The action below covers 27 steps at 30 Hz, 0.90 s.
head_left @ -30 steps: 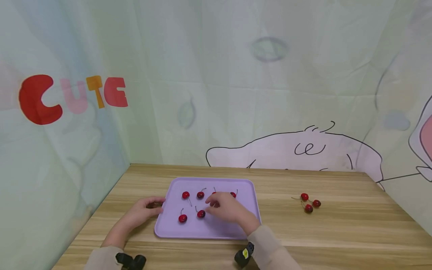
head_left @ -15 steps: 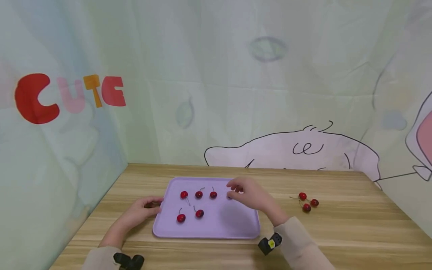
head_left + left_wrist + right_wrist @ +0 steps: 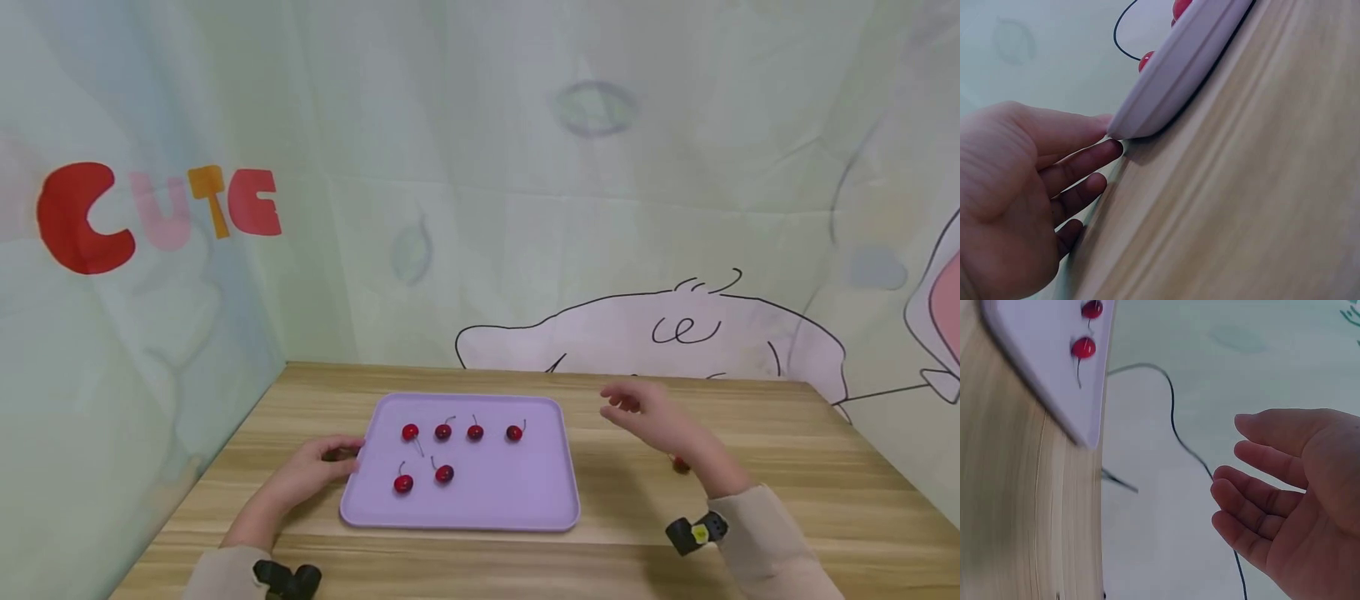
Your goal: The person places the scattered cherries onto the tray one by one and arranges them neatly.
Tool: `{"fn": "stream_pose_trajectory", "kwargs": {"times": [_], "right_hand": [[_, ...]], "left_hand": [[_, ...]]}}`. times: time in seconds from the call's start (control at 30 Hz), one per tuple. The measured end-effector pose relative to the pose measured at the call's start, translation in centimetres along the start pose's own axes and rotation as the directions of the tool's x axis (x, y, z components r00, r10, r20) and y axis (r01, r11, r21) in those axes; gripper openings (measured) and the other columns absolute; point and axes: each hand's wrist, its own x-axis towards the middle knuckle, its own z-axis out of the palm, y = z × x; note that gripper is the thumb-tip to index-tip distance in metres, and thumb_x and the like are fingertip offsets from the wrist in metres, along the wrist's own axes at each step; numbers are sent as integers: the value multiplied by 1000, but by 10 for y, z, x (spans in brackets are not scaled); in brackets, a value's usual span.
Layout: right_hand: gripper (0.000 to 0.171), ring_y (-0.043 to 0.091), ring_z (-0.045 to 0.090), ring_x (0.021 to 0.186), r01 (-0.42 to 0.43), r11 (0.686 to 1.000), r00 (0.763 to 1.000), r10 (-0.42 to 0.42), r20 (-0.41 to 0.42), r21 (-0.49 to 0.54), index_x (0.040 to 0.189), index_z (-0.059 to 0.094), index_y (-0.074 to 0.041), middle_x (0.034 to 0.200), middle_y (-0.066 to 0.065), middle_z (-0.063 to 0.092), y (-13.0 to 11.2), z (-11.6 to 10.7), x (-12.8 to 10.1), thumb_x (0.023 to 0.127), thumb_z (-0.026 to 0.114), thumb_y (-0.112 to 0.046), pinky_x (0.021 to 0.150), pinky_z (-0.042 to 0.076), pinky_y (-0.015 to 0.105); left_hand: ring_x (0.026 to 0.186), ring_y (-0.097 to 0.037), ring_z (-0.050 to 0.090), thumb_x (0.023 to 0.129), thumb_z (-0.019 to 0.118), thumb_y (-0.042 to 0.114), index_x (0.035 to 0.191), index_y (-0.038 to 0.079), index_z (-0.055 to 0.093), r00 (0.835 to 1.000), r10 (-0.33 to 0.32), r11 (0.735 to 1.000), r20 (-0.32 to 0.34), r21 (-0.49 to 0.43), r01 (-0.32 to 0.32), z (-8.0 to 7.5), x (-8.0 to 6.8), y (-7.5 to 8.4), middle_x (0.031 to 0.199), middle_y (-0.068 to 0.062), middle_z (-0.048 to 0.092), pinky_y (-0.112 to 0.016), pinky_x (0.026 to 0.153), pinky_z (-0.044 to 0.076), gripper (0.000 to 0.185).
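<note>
Six cherries (image 3: 443, 432) lie on the tray (image 3: 525, 500) before you; your left hand (image 3: 315, 471) touches its left edge, your right hand (image 3: 652, 417) hovers to its right.

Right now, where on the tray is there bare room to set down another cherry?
The tray is bare across its near right part, right of the two front cherries and below the back row of four. The left half is crowded, with the left hand at its edge.

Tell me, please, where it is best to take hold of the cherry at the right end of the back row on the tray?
Probably by the stem of that cherry: it stands up at the fruit's right side, thin enough to pinch. Come from above and the right, where the open right hand hovers and the purple tray is bare.
</note>
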Motion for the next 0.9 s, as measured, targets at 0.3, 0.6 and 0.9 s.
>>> {"fn": "stream_pose_trajectory", "kwargs": {"times": [0.3, 0.6, 0.9], "right_hand": [[37, 18, 57, 71, -164, 986, 986, 164, 14, -19, 120, 60, 3, 98, 12, 65, 29, -30, -27, 93, 63, -21, 53, 50, 31], [35, 28, 62, 90, -179, 978, 983, 175, -52, -106, 115, 62, 6, 99, 15, 66, 65, -42, -43, 92, 64, -20, 76, 54, 44], [34, 31, 62, 89, -226, 967, 973, 219, -72, -116, 111, 63, 10, 96, 17, 67, 93, -44, -55, 91, 64, -18, 75, 53, 45]], "left_hand": [[115, -35, 53, 92, 64, 16, 129, -3, 57, 1000, 5, 1000, 2, 3, -5, -2, 0, -1, 127, -21, 58, -54, 99, 42, 42], [113, -33, 55, 91, 65, 15, 128, -4, 57, 1000, 25, 1000, 4, -13, -25, -1, 0, 0, 124, -21, 60, -52, 98, 43, 42], [115, -35, 54, 91, 65, 16, 128, -3, 57, 1000, 7, 1000, 1, -14, -7, 0, 0, -1, 125, -21, 59, -54, 99, 42, 42]]}}
